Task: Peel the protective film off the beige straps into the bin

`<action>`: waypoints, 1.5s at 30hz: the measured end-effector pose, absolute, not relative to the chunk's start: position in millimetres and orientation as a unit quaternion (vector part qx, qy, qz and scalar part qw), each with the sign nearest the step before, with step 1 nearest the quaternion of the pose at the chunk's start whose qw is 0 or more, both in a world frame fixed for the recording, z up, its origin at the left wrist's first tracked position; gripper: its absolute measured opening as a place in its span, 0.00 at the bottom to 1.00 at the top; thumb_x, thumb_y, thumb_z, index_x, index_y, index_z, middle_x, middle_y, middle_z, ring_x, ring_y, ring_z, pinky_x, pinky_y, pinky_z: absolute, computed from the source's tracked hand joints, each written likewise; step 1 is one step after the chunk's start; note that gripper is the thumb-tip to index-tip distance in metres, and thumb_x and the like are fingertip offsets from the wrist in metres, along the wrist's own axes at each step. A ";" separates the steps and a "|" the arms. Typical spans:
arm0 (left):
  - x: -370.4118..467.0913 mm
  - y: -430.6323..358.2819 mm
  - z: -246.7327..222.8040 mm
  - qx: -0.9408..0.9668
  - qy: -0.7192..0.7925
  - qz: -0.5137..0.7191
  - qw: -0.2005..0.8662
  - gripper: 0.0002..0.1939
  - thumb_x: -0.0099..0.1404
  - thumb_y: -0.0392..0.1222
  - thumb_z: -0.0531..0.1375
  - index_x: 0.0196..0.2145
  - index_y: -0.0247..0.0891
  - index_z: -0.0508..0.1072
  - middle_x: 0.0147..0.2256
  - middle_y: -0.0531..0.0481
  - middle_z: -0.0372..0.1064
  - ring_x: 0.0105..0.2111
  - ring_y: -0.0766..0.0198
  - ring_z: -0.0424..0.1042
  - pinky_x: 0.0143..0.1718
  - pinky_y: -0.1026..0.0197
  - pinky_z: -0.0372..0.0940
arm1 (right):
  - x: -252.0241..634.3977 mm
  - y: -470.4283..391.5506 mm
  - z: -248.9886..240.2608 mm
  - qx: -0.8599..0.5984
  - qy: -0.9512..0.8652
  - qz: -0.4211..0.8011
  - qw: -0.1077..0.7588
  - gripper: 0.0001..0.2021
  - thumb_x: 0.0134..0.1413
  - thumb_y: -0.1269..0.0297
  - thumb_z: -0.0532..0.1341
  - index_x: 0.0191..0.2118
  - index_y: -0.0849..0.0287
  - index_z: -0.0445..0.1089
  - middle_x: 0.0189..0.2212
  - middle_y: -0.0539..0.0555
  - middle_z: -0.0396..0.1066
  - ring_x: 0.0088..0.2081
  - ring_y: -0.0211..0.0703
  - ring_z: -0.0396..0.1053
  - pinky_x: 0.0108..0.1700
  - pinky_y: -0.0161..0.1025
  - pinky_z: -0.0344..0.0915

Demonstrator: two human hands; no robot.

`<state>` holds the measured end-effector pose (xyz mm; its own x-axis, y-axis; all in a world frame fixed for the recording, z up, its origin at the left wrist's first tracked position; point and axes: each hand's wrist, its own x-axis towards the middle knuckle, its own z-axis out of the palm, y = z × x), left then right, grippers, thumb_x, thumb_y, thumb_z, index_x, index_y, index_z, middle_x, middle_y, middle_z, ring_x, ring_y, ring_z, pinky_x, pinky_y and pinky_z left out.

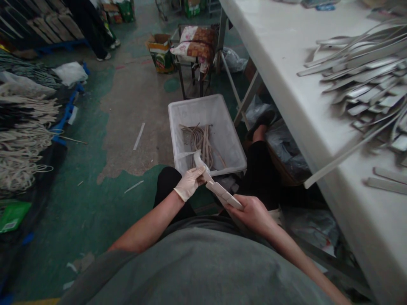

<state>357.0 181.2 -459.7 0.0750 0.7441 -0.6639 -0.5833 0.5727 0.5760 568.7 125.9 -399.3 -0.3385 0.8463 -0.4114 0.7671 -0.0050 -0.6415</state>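
Observation:
My left hand (pixel 190 184), in a thin pale glove, is closed in a pinch on a white strip (pixel 199 161) that curls up past the fingertips. My bare right hand (pixel 252 212) is wrapped round one end of some flat off-white pieces (pixel 224 194), which look stacked and overlapping. Their far end reaches to the fingers of my left hand. Just beyond both hands, a white plastic bin (pixel 208 101) stands on the floor. Inside it lie several beige strips (pixel 203 142), some bent and some straight.
To the right runs a white table (pixel 280 76) with a heap of grey-white strips (pixel 372 84); one strip (pixel 337 163) sticks out over its edge. A stool with a patterned cushion (pixel 197 42) stands behind the bin. Bundled cords (pixel 22 140) lie at left. Another person's legs (pixel 92 29) show at the back.

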 end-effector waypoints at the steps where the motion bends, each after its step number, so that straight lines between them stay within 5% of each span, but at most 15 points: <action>1: 359.3 178.1 -462.7 0.082 0.499 0.445 0.739 0.19 0.43 0.44 0.75 0.26 0.33 0.71 0.22 0.53 0.70 0.21 0.70 0.68 0.24 0.68 0.65 | 568.2 126.1 -399.7 -0.577 -0.703 0.413 0.052 0.17 0.56 0.52 0.58 0.24 0.58 0.69 0.19 0.50 0.68 0.22 0.39 0.64 0.24 0.34 0.47; 8: 371.3 168.5 -469.4 0.022 0.507 0.433 0.745 0.14 0.52 0.42 0.71 0.27 0.35 0.70 0.22 0.56 0.67 0.20 0.72 0.67 0.26 0.67 0.67 | 561.0 153.1 -407.5 -0.566 -0.660 0.475 0.134 0.17 0.55 0.50 0.58 0.30 0.61 0.73 0.22 0.50 0.69 0.26 0.41 0.66 0.25 0.33 0.53; 18: 377.6 158.2 -467.5 0.093 0.486 0.409 0.767 0.20 0.41 0.45 0.76 0.25 0.33 0.72 0.20 0.55 0.67 0.20 0.71 0.65 0.27 0.66 0.65 | 558.6 140.9 -402.0 -0.604 -0.674 0.417 0.087 0.13 0.55 0.56 0.57 0.27 0.59 0.72 0.21 0.50 0.69 0.25 0.41 0.66 0.25 0.34 0.52; 29: 361.7 163.6 -475.4 0.062 0.517 0.407 0.751 0.15 0.45 0.41 0.74 0.26 0.33 0.73 0.22 0.55 0.67 0.22 0.72 0.64 0.27 0.67 0.63 | 564.5 136.9 -396.0 -0.575 -0.661 0.477 0.065 0.14 0.55 0.55 0.58 0.30 0.60 0.75 0.23 0.51 0.72 0.25 0.41 0.67 0.25 0.33 0.54; 36: 382.4 150.6 -467.5 0.062 0.473 0.368 0.798 0.16 0.49 0.45 0.73 0.26 0.33 0.73 0.21 0.54 0.65 0.21 0.72 0.61 0.26 0.67 0.63 | 557.3 161.9 -418.5 -0.615 -0.650 0.416 0.162 0.16 0.57 0.53 0.57 0.31 0.61 0.74 0.22 0.52 0.71 0.27 0.44 0.69 0.27 0.35 0.60; 39: 369.7 155.5 -465.7 0.048 0.482 0.362 0.796 0.13 0.51 0.43 0.72 0.28 0.34 0.74 0.22 0.54 0.64 0.21 0.71 0.62 0.27 0.66 0.64 | 567.1 160.1 -416.6 -0.549 -0.683 0.406 0.259 0.14 0.58 0.58 0.57 0.40 0.60 0.75 0.39 0.58 0.76 0.40 0.49 0.74 0.41 0.40 0.69; 41: 365.8 153.9 -469.9 0.059 0.479 0.356 0.800 0.11 0.50 0.42 0.71 0.29 0.35 0.75 0.22 0.52 0.65 0.22 0.69 0.64 0.26 0.66 0.64 | 569.6 155.0 -417.2 -0.466 -0.739 0.407 0.266 0.15 0.56 0.66 0.56 0.46 0.56 0.75 0.56 0.58 0.69 0.52 0.50 0.70 0.52 0.42 0.66; 45: 373.4 149.5 -503.8 0.123 0.416 0.362 0.825 0.01 0.53 0.39 0.67 0.27 0.41 0.79 0.29 0.46 0.72 0.27 0.63 0.71 0.29 0.62 0.67 | 561.4 155.2 -439.3 -0.416 -0.783 0.409 0.215 0.17 0.54 0.69 0.56 0.45 0.46 0.76 0.58 0.53 0.67 0.45 0.48 0.75 0.43 0.38 0.71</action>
<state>373.4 149.5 -503.8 0.3922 0.6999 -0.5969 -0.4945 0.7076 0.5048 561.4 155.2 -439.3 -0.5606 0.8281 -0.0037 0.4766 0.3190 -0.8192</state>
